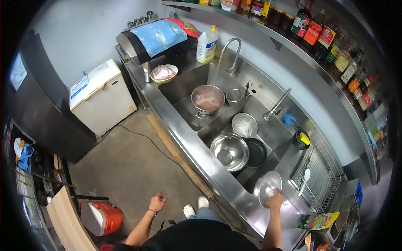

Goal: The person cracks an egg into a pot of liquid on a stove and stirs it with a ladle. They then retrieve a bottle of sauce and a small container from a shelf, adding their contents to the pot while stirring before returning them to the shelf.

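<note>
My right hand (275,199) holds a round, shiny, translucent-looking lid or shallow bowl (268,184) at the right end of the steel sink. Over the floor hangs my left hand (158,202), fingers apart and holding nothing. In the near basin sit a large steel bowl (240,146), a smaller steel bowl (244,125) and a black pan (256,153). Pinkish meat lies in water in a steel bowl (207,99) in the far basin, below the running faucet (233,54). A strainer (234,96) stands beside it.
More meat lies in a bowl (164,73) on the far counter, near a white jug (207,45). A wire rack (320,180) stands at the right, with a green-yellow packet (319,221) below. Bottles line the shelf (284,41). A red cooler (109,217) is on the floor.
</note>
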`<state>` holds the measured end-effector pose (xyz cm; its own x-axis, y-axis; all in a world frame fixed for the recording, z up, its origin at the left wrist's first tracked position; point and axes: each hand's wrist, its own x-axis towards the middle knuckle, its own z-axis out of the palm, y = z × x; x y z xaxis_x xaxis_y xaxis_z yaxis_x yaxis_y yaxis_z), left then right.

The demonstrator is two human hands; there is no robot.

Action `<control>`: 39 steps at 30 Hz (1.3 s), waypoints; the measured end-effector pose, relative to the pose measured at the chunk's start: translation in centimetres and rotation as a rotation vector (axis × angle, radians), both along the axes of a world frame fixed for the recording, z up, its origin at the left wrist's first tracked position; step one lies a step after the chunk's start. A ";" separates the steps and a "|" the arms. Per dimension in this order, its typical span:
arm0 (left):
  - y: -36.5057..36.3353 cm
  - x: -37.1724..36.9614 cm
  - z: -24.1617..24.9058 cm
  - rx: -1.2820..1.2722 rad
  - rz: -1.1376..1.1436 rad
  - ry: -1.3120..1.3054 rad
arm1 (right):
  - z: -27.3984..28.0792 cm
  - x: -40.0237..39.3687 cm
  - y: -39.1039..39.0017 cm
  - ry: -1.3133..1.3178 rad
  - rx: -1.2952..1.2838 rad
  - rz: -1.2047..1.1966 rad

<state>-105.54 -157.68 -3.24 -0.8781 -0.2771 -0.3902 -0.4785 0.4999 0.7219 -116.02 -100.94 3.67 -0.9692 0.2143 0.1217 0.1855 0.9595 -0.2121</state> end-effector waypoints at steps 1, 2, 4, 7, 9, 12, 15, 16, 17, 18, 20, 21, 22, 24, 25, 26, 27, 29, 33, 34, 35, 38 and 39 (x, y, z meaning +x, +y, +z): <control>-0.6 -0.3 -0.5 0.010 0.040 0.012 | 0.8 -1.6 -1.4 0.006 0.000 0.012; -1.0 -0.4 -1.1 0.020 0.022 0.007 | 1.4 -3.2 -2.9 0.062 0.008 0.055; -1.7 -0.8 -1.4 -0.052 0.045 -0.045 | 1.0 -7.2 -4.7 0.140 -0.032 0.108; -3.6 -0.9 -3.5 -0.115 -0.070 -0.169 | -0.2 -14.7 -8.1 -0.007 -0.042 -0.043; -5.7 -0.9 -4.4 -0.190 -0.125 -0.261 | -1.6 -20.3 -9.8 0.001 -0.077 -0.096; -9.8 0.2 -7.7 -0.176 -0.067 -0.356 | -4.2 -29.0 -12.0 0.019 -0.104 -0.222; -13.7 0.9 -8.7 -0.199 0.059 -0.487 | -8.6 -36.4 -12.5 0.033 -0.257 -0.311; -14.8 0.7 -8.3 -0.239 0.104 -0.595 | -10.3 -38.1 -12.8 0.025 -0.282 -0.348; -15.6 0.9 -7.7 -0.272 0.155 -0.711 | -10.9 -38.9 -13.5 -0.001 -0.288 -0.416; -16.5 0.4 -7.1 -0.198 0.237 -0.709 | -11.0 -39.3 -14.5 -0.031 -0.294 -0.473; -17.7 0.2 -6.4 -0.283 0.324 -0.549 | -11.6 -38.7 -15.3 -0.048 -0.408 -0.409; -18.0 -0.1 -6.5 -0.276 0.355 -0.394 | -19.4 -39.8 -11.4 0.089 -0.449 -0.219; -17.8 -1.5 -4.7 -0.290 0.386 -0.404 | -22.1 -40.0 -10.6 0.093 -0.866 -0.268; -17.4 -2.5 -4.4 -0.255 0.458 -0.424 | -8.0 -36.2 -19.8 -0.042 -1.448 -0.403; -16.8 -3.3 -3.1 -0.174 0.547 -0.441 | -9.5 -36.9 -17.6 0.152 -0.844 0.305; -16.4 -3.2 -3.4 -0.112 0.623 -0.405 | -10.3 -37.6 -16.3 0.388 -0.212 0.964; -16.4 -2.8 -4.8 -0.056 0.645 -0.404 | -6.3 -38.3 -19.9 0.192 -0.540 0.754; -17.2 -2.8 -6.7 -0.057 0.517 -0.577 | 2.2 -39.3 -30.6 -0.224 -1.091 0.275; -18.9 -0.8 -8.8 -0.003 0.695 -0.501 | -1.2 -44.4 -41.3 -0.322 -1.024 0.820; -19.8 0.5 -9.1 -0.020 0.755 -0.431 | -1.0 -43.5 -46.4 -0.537 -1.172 0.697; -20.3 1.7 -9.3 0.028 0.837 -0.396 | -0.9 -42.2 -51.7 -0.756 -1.299 0.556; -21.3 6.2 -10.4 0.071 1.032 -0.291 | -3.5 -37.5 -65.6 -1.576 -1.487 0.645; -21.5 8.6 -11.7 0.084 1.038 -0.279 | -4.0 -32.4 -72.6 -1.534 -1.352 0.604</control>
